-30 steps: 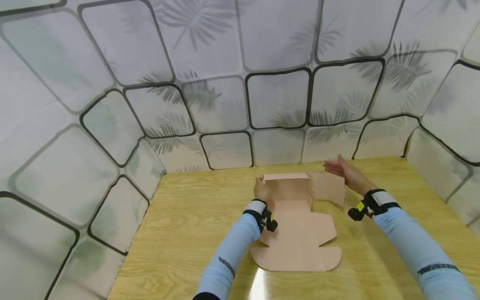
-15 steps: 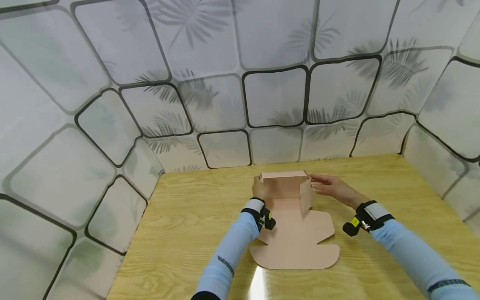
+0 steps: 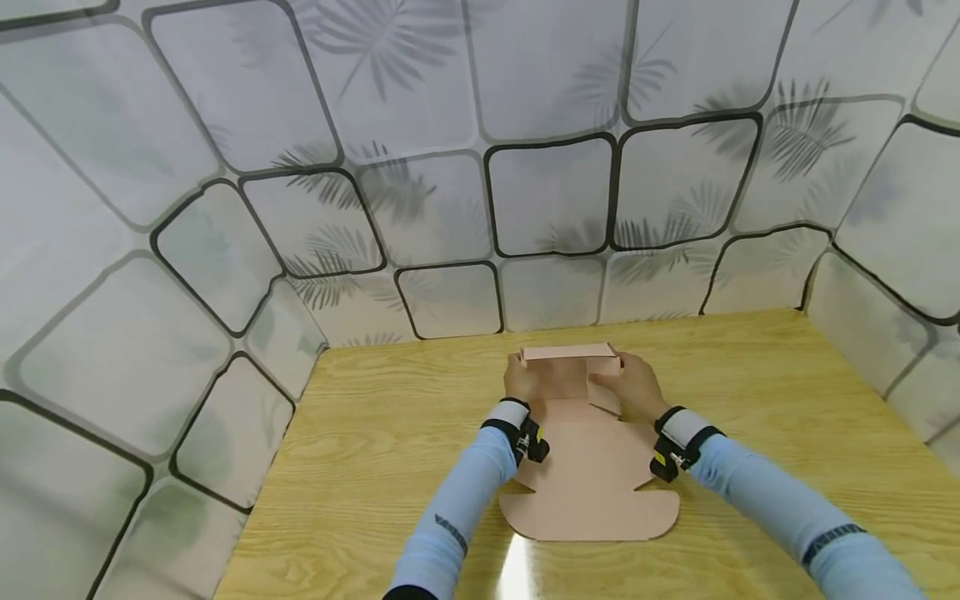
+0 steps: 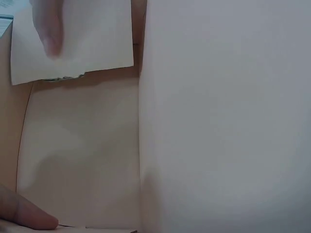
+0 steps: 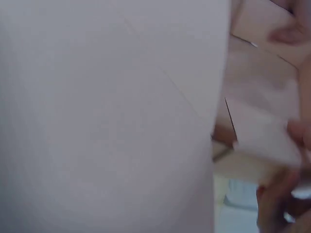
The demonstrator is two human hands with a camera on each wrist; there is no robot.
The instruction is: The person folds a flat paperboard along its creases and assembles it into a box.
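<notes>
A partly folded cardboard box lies on the table with its far wall raised. At the left end of that wall, my left hand grips the cardboard, its thumb inside the corner in the left wrist view. My right hand pinches the right end, thumb inside and fingers outside. Under this thumb the right end flap is folded inward along the far wall. The flap's torn lower edge shows in the left wrist view. Near the right wrist camera, a large cardboard panel hides much of the view.
The box stands on a yellow wood-grain table. A patterned cloth wall rises behind the table and at both sides. The box's rounded front flap lies flat, toward the table's near side.
My right hand has moved left from beside the box, folding the right end flap inward, and now grips that corner. My left hand has kept its hold on the left end.
</notes>
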